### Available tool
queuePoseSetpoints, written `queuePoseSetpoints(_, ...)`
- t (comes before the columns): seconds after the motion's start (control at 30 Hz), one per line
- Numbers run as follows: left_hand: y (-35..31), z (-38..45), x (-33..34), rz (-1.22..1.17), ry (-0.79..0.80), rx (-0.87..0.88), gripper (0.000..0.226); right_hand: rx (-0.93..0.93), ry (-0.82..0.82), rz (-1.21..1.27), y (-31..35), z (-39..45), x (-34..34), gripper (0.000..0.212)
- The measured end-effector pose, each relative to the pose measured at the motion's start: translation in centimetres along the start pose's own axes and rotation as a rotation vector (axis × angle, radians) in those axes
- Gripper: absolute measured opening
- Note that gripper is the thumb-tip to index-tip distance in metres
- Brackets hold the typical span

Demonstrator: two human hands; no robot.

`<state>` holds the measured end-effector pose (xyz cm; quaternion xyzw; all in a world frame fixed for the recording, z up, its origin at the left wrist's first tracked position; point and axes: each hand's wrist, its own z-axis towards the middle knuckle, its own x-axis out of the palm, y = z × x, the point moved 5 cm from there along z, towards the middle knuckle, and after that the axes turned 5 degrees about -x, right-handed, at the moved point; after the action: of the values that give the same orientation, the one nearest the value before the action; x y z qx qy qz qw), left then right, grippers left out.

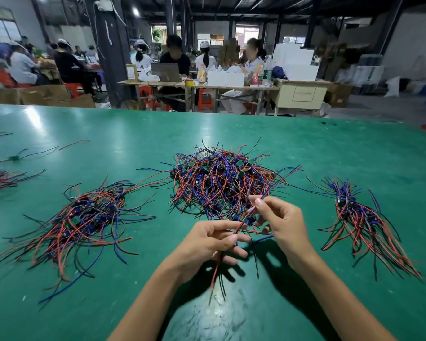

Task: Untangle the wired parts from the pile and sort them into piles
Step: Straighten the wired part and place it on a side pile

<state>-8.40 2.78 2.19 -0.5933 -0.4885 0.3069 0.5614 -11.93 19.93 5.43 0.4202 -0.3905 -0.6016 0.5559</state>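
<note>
Green table top [305,148] spreads wide, bearing the tangled pile [219,183] of red, blue and black wired parts at centre. A looser sorted pile [84,217] lies to the left, a narrower one [362,217] to the right. Near the centre pile, the left hand [207,244] pinches a red wire [236,230]; the right hand [280,222] pinches a blue wire [268,190], between them a small wired part [250,220].

You are wearing the one camera on your head, looking forward and down, close over the green table [305,148]; far room maybe blurry.
</note>
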Motion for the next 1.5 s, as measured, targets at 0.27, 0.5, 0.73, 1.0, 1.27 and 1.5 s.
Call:
queuePoseSetpoints(0.27, -0.7, 0.0, -1.0, 0.119, -0.234, 0.116, 0.015, -0.105, -0.317, -0.007, 0.1, 0.7, -2.8, 0.009)
queuePoseSetpoints(0.5, -1.9, -0.9, -2.1, 0.741, -0.641, 0.364, 0.017, 0.040, -0.357, 0.164, -0.8, 0.7, -2.7, 0.007)
queuePoseSetpoints(0.73, -1.9, -0.7, -0.9, 0.370, -0.377, 0.274, 0.040, 0.197, -0.196, 0.185, -1.7, 1.2, -2.9, 0.012)
queuePoseSetpoints(1.0, -1.8, -0.8, 0.6, 0.116, -0.004, 0.200, 0.084, 0.221, -0.086, 0.171, -1.3, 0.9, -2.5, 0.021)
queuePoseSetpoints(1.27, -1.7, 0.4, 0.3, 0.020, -0.024, 0.124, 0.081, 0.272, 0.122, 0.244, -1.4, 0.8, -1.5, 0.041)
queuePoseSetpoints(1.5, -0.8, -0.3, 1.6, 0.047, -0.099, 0.174, 0.028, 0.110, 0.279, 0.136, -0.5, -0.4, 0.6, 0.025)
